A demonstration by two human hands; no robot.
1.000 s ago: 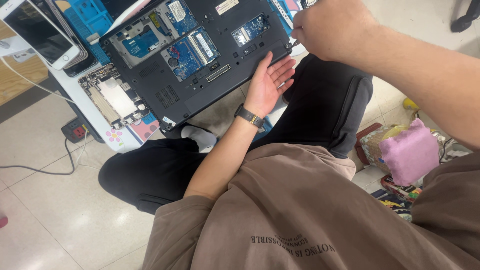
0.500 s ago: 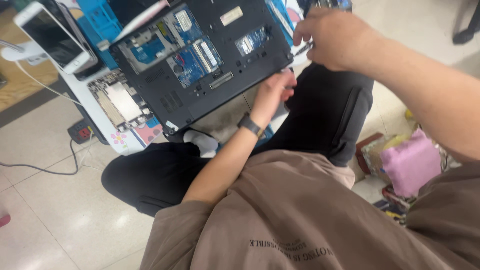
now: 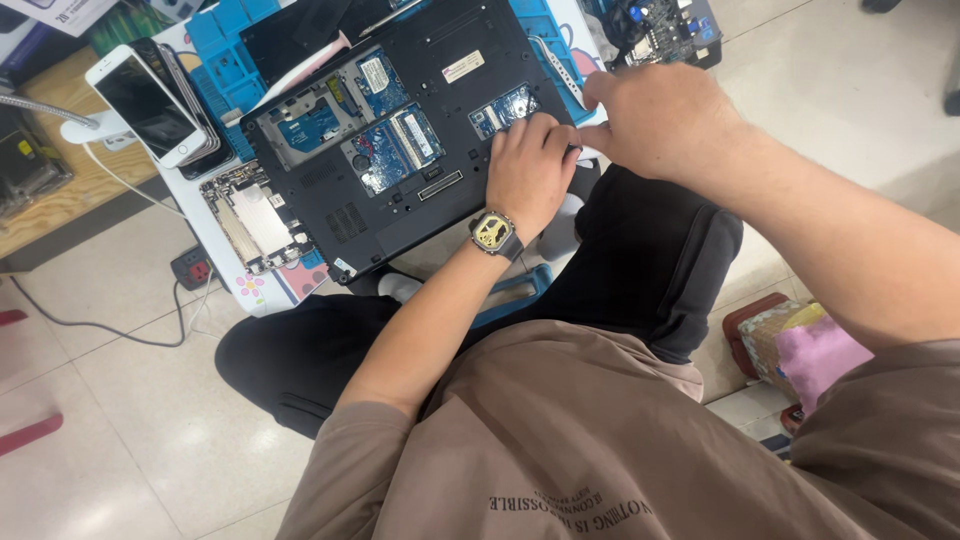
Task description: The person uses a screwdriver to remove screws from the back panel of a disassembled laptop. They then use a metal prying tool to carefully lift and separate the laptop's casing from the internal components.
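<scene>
pressing flat, the left hand (image 3: 528, 170) steadies the opened laptop (image 3: 400, 130); right hand (image 3: 655, 118), fingers pinched together, should work gently.

An electronics repair workshop: opened laptop (image 3: 400, 140), loose circuit boards (image 3: 255, 215), blue work mat (image 3: 225, 50) (phones (image 3: 150, 100) alongside).

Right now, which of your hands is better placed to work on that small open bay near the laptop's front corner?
Probably the left hand: its fingers already rest flat on the laptop at the small open bay. The right hand hovers at the edge, its fingers pinched together.
</scene>
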